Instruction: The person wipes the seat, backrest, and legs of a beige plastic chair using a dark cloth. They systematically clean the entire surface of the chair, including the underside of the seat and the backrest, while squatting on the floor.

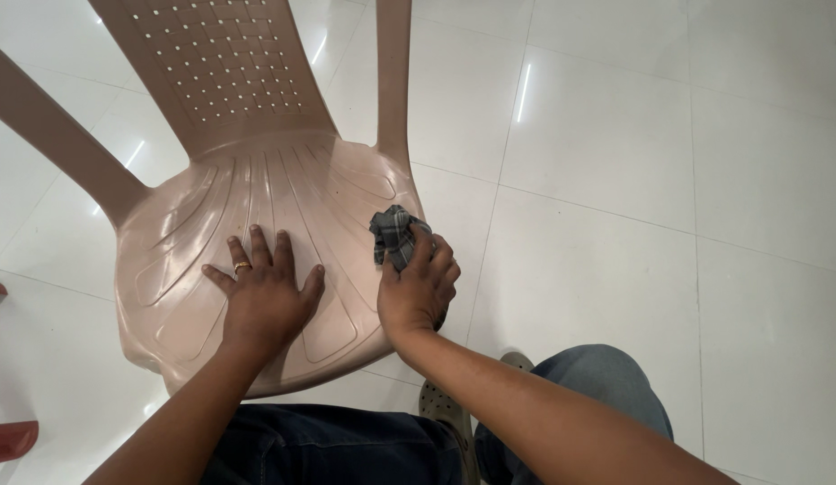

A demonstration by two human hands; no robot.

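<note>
Jeans-clad knees [346, 449] and a grey clog [445, 409] sat nearest us, above them our left hand [265, 292], spread flat and empty, fingers splayed, pressing the seat of the tan plastic chair [256, 193]. Our right hand [418, 287] was closed around a bunched grey checked cloth [393, 235] at the seat's right edge, over the white tiled floor [633, 207]. We judged good wiping needed the flat hand steadying the chair and the cloth following the seat's grooves.
</note>
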